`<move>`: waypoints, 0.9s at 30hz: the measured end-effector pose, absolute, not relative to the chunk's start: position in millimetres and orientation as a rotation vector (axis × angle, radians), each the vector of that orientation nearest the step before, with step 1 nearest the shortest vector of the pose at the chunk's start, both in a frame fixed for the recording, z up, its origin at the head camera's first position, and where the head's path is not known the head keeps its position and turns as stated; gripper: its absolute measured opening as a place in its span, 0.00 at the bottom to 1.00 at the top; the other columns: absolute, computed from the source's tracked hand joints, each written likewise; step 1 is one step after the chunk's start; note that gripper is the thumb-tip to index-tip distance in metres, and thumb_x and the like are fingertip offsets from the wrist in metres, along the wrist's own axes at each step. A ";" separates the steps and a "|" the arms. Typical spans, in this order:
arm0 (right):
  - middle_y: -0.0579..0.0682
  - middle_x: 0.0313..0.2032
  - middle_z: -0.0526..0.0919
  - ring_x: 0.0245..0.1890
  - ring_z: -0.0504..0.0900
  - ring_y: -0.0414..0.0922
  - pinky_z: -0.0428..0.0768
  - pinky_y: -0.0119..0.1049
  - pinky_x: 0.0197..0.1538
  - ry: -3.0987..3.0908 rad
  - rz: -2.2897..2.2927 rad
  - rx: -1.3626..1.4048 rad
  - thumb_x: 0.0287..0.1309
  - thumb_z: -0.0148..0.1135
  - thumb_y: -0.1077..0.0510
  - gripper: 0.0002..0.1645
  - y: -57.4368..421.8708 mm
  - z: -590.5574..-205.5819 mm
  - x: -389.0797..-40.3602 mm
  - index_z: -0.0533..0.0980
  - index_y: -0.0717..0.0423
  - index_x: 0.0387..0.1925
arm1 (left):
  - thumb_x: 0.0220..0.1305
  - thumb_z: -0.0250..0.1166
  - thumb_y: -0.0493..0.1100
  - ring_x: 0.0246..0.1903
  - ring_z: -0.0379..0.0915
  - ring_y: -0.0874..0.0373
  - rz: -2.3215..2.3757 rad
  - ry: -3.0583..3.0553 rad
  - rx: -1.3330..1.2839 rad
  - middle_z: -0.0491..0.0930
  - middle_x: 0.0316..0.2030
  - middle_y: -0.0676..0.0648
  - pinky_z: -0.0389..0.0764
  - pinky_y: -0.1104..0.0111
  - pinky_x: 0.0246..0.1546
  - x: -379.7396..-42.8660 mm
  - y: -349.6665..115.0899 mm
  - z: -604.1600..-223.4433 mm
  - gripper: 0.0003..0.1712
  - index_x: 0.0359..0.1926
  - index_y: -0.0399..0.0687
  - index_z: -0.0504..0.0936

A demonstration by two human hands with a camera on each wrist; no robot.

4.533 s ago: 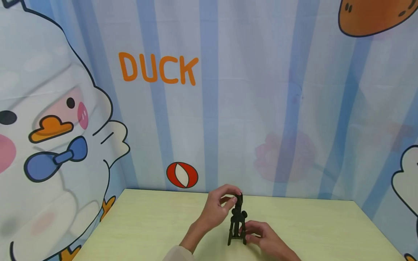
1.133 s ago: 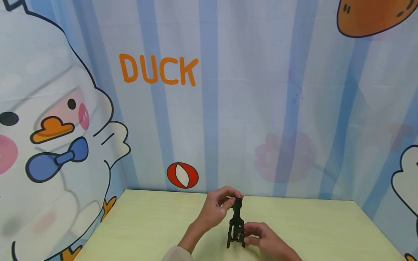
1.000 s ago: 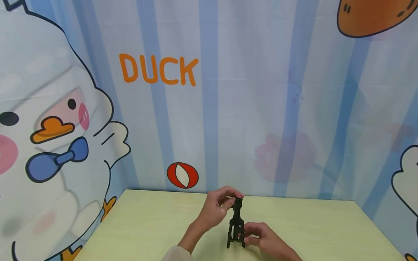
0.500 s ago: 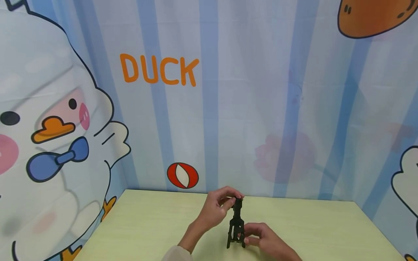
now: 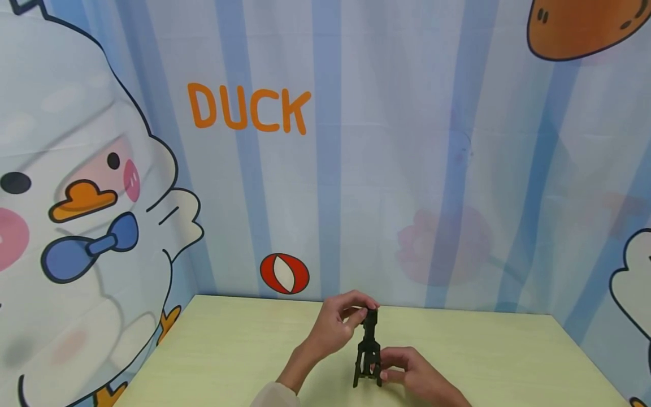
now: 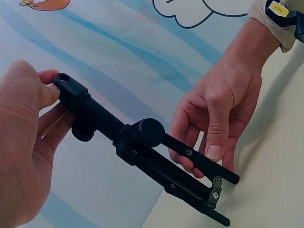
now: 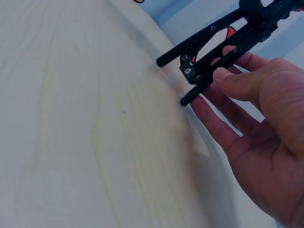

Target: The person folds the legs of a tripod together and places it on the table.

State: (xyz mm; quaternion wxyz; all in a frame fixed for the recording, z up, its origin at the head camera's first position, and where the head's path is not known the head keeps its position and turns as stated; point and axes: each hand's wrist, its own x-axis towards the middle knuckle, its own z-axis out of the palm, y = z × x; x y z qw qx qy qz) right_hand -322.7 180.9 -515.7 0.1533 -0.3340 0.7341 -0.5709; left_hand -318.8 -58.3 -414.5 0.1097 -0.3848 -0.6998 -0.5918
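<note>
A black tripod (image 5: 369, 346) stands nearly upright over a pale yellow surface (image 5: 229, 345), legs down, between five and six o'clock in the head view, with both of a person's hands on it. The left hand (image 5: 335, 322), at about half past ten from the tripod, pinches its top end between thumb and fingertips, the grip narrow. The right hand (image 5: 414, 370), at half past three and lower down, holds one leg (image 6: 221, 170) near its foot, thumb on one side and fingers on the other. Whether every foot touches the surface cannot be told. The left wrist view shows a round knob (image 6: 151, 133) where the legs meet the column and a small metal bracket (image 6: 216, 192) between two legs, which are only slightly spread. A pale sleeve (image 5: 277, 395) covers the left forearm at seven o'clock from the tripod; a dark wristband (image 6: 286, 21) with a yellow label circles the right. Behind the surface hangs a blue-striped backdrop (image 5: 386, 169), printed with the orange word "DUCK" (image 5: 256, 108) toward half past ten, a large white duck (image 5: 109, 282) at nine o'clock, a red-and-white ball (image 5: 284, 273) at seven and an orange shape (image 5: 585, 28) at two.
</note>
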 end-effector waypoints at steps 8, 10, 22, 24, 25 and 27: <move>0.61 0.49 0.86 0.50 0.86 0.46 0.82 0.33 0.53 2.106 -1.656 -1.004 0.71 0.61 0.65 0.13 181.3 -515.8 -323.1 0.82 0.63 0.54 | 0.69 0.64 0.27 0.51 0.81 0.47 -1.712 -1.950 -1.185 0.83 0.49 0.36 0.87 0.57 0.50 -318.5 -59.5 -414.7 0.11 0.48 0.38 0.85; 0.61 0.49 0.86 0.50 0.86 0.47 0.82 0.33 0.53 2.099 -1.661 -1.002 0.71 0.61 0.65 0.13 181.4 -515.6 -322.7 0.82 0.62 0.54 | 0.68 0.67 0.29 0.49 0.80 0.47 -1.699 -1.942 -1.195 0.83 0.48 0.37 0.88 0.57 0.48 -318.7 -58.7 -414.6 0.09 0.47 0.39 0.85; 0.61 0.48 0.86 0.49 0.86 0.45 0.82 0.33 0.53 2.068 -1.691 -1.032 0.69 0.62 0.67 0.14 180.1 -514.8 -317.8 0.81 0.66 0.53 | 0.66 0.72 0.33 0.45 0.80 0.56 -1.587 -1.977 -1.197 0.81 0.43 0.49 0.89 0.61 0.45 -320.4 -56.2 -413.0 0.08 0.44 0.46 0.86; 0.60 0.48 0.86 0.48 0.86 0.45 0.82 0.33 0.53 2.059 -1.698 -1.033 0.68 0.62 0.67 0.14 179.1 -514.9 -317.0 0.81 0.68 0.53 | 0.66 0.72 0.32 0.45 0.80 0.57 -1.585 -1.979 -1.196 0.82 0.44 0.50 0.89 0.60 0.45 -320.2 -56.2 -412.7 0.08 0.44 0.46 0.86; 0.59 0.48 0.86 0.48 0.86 0.45 0.83 0.33 0.53 2.056 -1.701 -1.034 0.68 0.62 0.67 0.14 178.5 -515.1 -316.6 0.81 0.69 0.53 | 0.66 0.72 0.32 0.45 0.80 0.57 -1.584 -1.980 -1.193 0.82 0.44 0.50 0.89 0.60 0.45 -320.2 -56.1 -412.7 0.08 0.44 0.46 0.86; 0.59 0.47 0.86 0.47 0.86 0.45 0.83 0.33 0.52 2.051 -1.713 -1.022 0.68 0.62 0.68 0.14 177.0 -514.9 -315.2 0.80 0.70 0.52 | 0.66 0.72 0.32 0.44 0.81 0.57 -1.570 -1.977 -1.188 0.82 0.43 0.49 0.89 0.61 0.44 -320.1 -56.0 -413.0 0.08 0.44 0.46 0.86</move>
